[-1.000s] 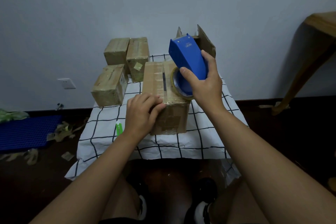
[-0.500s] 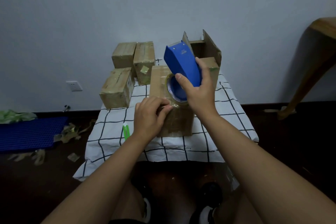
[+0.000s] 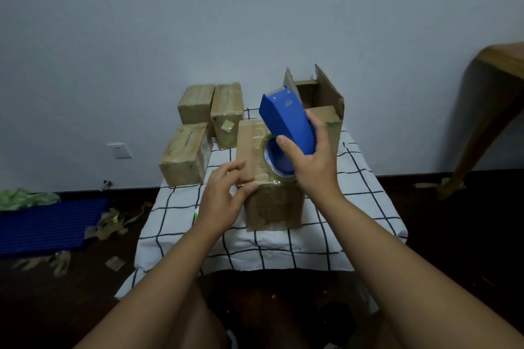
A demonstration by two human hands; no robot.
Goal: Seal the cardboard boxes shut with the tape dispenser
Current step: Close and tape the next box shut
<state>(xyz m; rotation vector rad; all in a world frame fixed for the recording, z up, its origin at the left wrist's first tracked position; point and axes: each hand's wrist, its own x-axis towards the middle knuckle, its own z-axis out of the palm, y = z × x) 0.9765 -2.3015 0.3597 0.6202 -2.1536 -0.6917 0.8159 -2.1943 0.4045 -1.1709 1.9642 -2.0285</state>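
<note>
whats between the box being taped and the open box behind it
In the head view, the blue tape dispenser, gripped by the right hand, sits between the front box and open box.

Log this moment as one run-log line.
stage: taping front box | right hand: grips tape dispenser | left hand: presses tape at box's near edge | open box behind: unsealed

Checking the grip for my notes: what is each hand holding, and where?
The right hand grips the blue tape dispenser by its handle end. The left hand holds nothing; it rests on the box.
</note>
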